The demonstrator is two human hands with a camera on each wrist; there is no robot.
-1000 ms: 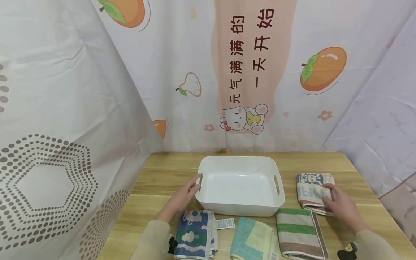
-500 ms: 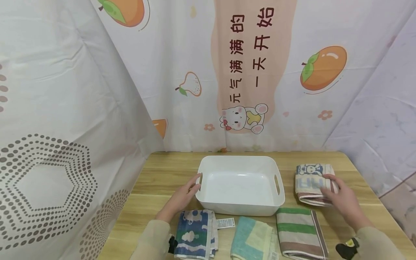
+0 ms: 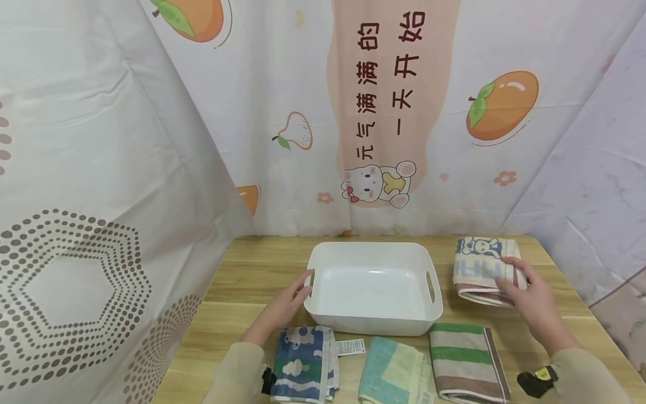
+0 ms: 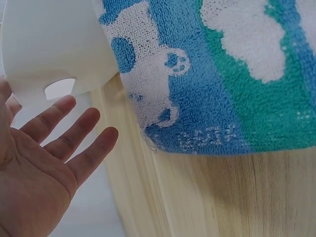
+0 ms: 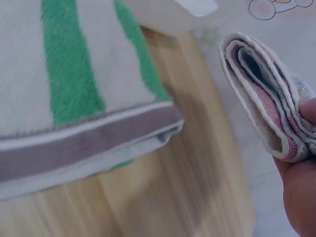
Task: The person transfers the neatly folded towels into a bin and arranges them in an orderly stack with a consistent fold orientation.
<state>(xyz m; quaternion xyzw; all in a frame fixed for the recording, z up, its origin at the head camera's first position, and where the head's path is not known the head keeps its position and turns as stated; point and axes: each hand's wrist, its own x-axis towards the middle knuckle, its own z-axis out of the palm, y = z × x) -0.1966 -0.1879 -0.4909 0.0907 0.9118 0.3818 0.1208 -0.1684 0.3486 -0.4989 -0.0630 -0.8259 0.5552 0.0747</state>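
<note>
A folded cream towel (image 3: 478, 270) with a blue bear pattern and brown trim is raised above the table at the right. My right hand (image 3: 536, 296) pinches its right edge between thumb and fingers; the right wrist view shows the stacked layers of that towel (image 5: 269, 106) in the grip. At the left side of a white plastic basket (image 3: 373, 324), my left hand (image 3: 280, 307) lies by the cut-out handle. Its fingers (image 4: 91, 153) are spread and fairly straight in the left wrist view. How firmly it touches the basket, I cannot tell.
Along the table's (image 3: 252, 255) front lie a blue-and-green folded towel (image 3: 301, 365) with a paper label (image 3: 350, 347), a teal-and-yellow towel (image 3: 391, 370), and a green-striped towel (image 3: 466, 362). A printed curtain (image 3: 303, 67) hangs behind the table.
My right hand has lifted the cream towel off the table and moved it away from me, toward the back. The left hand and the basket have stayed put.
</note>
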